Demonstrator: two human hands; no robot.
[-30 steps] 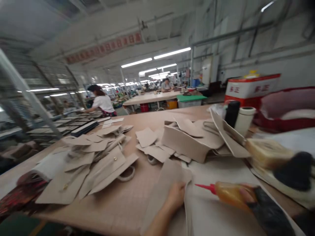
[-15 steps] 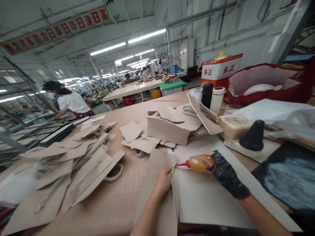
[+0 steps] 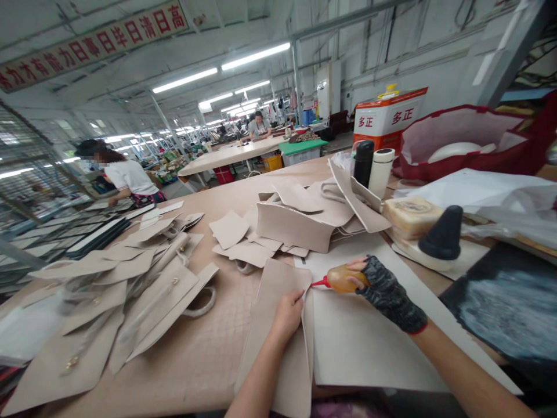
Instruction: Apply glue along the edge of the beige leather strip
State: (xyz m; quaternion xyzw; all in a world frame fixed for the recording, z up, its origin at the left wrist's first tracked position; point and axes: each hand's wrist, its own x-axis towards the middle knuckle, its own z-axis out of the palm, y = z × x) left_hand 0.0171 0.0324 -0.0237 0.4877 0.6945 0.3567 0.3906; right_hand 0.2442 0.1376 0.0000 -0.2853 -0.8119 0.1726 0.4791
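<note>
Since half a second ago, the right hand (image 3: 383, 290) has drawn slightly closer to the left, and the red nozzle of the glue bottle (image 3: 342, 278) now sits nearly at the raised edge of the beige panel (image 3: 278, 325). The camera view has barely shifted.

A person works at a long table (image 3: 204, 360) covered in cut beige pieces. The left hand (image 3: 287, 313) lies on the beige panel, fingertips pinching its right edge and lifting it a little off the white sheet (image 3: 365, 348) beneath. The right hand, in a dark fingerless glove, is wrapped around the amber squeeze bottle, held on its side with the nozzle pointing left toward that edge.

To do this step well, it seems wise to keep the lifted edge steady with the left fingertips just clear of the nozzle, squeeze gently, and run a thin even line along the edge so glue does not spread onto the face of the panel or the fingers.

Left of the panel lies a fan of finished flaps (image 3: 130, 290) with small metal studs. Beyond it is a loose pile of cut pieces (image 3: 296, 223). Further right stand a black flask (image 3: 363, 164), a white flask (image 3: 380, 171), a black cone (image 3: 444, 233) and a red bag (image 3: 470, 145). Another person in a white shirt (image 3: 128, 177) bends over a far table.
</note>
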